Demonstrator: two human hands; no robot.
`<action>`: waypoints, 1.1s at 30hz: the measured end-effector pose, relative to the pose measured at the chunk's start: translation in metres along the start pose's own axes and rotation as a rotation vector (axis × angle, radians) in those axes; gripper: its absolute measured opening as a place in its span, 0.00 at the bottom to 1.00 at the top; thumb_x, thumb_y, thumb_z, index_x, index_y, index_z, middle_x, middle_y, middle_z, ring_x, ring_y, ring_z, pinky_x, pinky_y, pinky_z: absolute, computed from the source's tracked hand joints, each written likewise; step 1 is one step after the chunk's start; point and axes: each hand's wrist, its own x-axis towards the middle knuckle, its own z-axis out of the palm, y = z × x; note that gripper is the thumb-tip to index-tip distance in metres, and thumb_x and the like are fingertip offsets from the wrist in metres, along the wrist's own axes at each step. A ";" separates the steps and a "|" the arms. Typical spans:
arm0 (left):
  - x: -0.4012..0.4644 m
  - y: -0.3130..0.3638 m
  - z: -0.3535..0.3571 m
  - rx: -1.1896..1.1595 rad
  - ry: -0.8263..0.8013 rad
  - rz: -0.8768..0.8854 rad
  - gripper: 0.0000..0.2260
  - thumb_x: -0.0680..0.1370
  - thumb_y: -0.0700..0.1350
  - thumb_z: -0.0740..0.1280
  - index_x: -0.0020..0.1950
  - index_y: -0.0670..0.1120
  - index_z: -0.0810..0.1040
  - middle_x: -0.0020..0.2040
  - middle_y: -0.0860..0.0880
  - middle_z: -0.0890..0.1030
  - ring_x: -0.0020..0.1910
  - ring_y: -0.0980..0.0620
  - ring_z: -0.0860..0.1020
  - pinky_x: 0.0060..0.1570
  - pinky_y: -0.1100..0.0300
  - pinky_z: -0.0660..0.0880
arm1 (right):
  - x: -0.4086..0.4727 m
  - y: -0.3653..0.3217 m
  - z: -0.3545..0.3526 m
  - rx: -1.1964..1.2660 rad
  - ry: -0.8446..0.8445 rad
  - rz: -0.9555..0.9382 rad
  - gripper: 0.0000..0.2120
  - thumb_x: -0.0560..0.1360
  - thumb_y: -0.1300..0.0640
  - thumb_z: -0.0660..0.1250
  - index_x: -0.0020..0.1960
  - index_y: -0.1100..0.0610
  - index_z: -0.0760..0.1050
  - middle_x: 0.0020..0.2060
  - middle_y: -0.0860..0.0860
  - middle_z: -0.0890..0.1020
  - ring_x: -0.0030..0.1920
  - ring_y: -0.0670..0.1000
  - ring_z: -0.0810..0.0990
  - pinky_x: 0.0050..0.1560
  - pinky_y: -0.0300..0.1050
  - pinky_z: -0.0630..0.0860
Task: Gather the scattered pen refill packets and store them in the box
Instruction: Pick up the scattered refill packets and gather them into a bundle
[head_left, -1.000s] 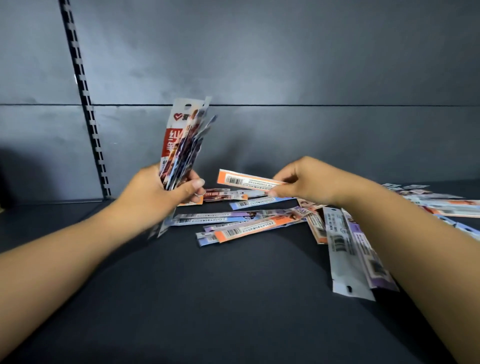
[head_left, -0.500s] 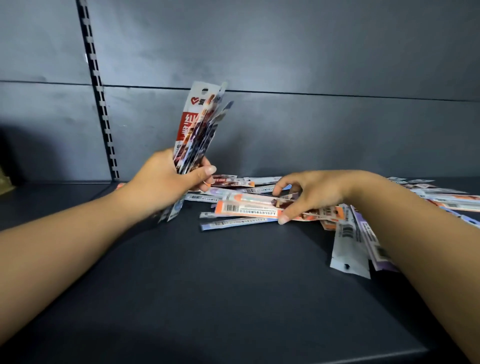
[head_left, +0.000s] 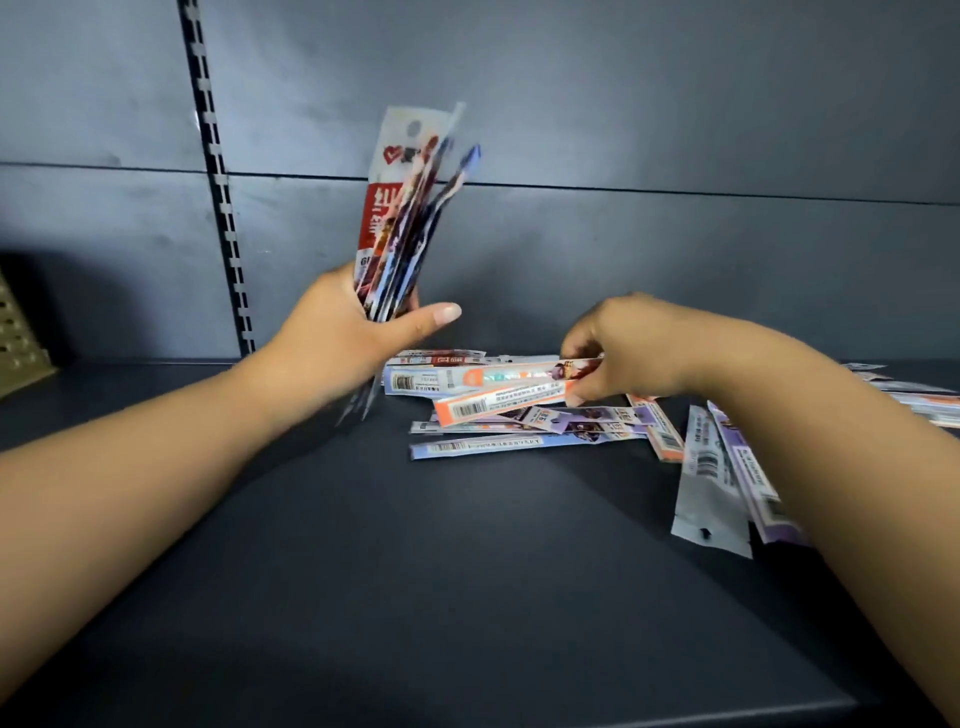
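My left hand (head_left: 337, 338) grips an upright bundle of pen refill packets (head_left: 405, 208), the front one red and white, with its thumb stretched out to the right. My right hand (head_left: 623, 348) pinches two orange and white packets (head_left: 498, 395) by their right ends, lifted slightly above the pile. Several more packets (head_left: 519, 436) lie scattered flat on the dark shelf below and to the right, including a grey one (head_left: 709, 499) and a purple one (head_left: 753, 483) beside my right forearm. No box is clearly in view.
The dark shelf surface (head_left: 415, 597) stretches toward me to its front edge. A grey back panel with a slotted upright rail (head_left: 218, 182) stands behind. A tan perforated object (head_left: 15, 338) sits at the far left. More packets (head_left: 914, 395) lie at the right edge.
My right hand came down onto the pile and now lifts two orange packets by their ends. My left hand kept its bundle upright and its thumb has opened outward.
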 end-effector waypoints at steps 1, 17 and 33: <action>0.000 0.004 -0.002 -0.028 -0.030 -0.009 0.12 0.70 0.46 0.70 0.33 0.45 0.70 0.31 0.47 0.75 0.20 0.65 0.71 0.24 0.77 0.66 | -0.001 -0.003 -0.002 0.026 -0.014 -0.014 0.07 0.70 0.54 0.70 0.36 0.53 0.74 0.25 0.45 0.79 0.31 0.46 0.76 0.32 0.35 0.67; -0.006 -0.001 -0.004 -0.121 -0.599 -0.174 0.12 0.63 0.43 0.76 0.43 0.51 0.77 0.33 0.64 0.82 0.36 0.68 0.79 0.36 0.77 0.72 | -0.015 -0.012 -0.008 0.581 -0.241 -0.136 0.06 0.65 0.57 0.73 0.31 0.53 0.79 0.24 0.47 0.78 0.26 0.46 0.72 0.28 0.31 0.70; -0.001 -0.008 -0.007 -0.135 -0.587 -0.150 0.16 0.59 0.44 0.75 0.44 0.51 0.77 0.40 0.58 0.82 0.39 0.64 0.80 0.44 0.72 0.76 | -0.009 0.005 -0.008 0.917 -0.262 0.016 0.08 0.56 0.58 0.72 0.36 0.53 0.82 0.34 0.48 0.84 0.33 0.45 0.81 0.40 0.34 0.79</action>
